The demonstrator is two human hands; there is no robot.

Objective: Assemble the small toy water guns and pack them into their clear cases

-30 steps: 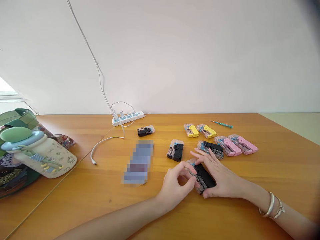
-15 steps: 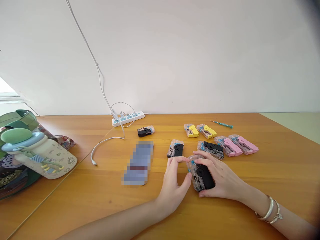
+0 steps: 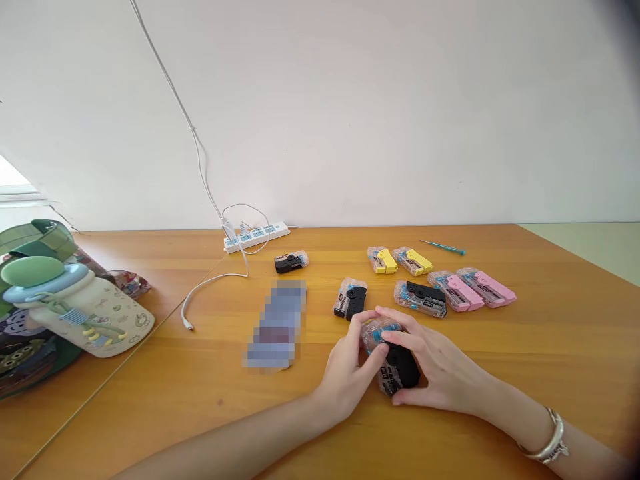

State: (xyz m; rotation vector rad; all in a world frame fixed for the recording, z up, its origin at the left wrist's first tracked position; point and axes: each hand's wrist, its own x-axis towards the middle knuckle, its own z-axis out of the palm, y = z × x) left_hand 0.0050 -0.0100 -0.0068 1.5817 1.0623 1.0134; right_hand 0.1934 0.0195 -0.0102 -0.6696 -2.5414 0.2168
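Observation:
Both hands grip one small black toy in a clear wrapper just above the wooden table. My left hand pinches its left, clear end with thumb and fingers. My right hand, with bracelets at the wrist, wraps its right side. Just behind the hands lies another black toy. A third black one lies to the right of it.
Two pink toys and two yellow ones lie further back, with a green screwdriver. A fourth black toy, a power strip with white cable and a blurred flat thing lie left. A lidded bottle lies on its side at far left.
The wrapped black toy has been lifted off the table and turned more upright between both hands. My left hand has closed onto its clear end.

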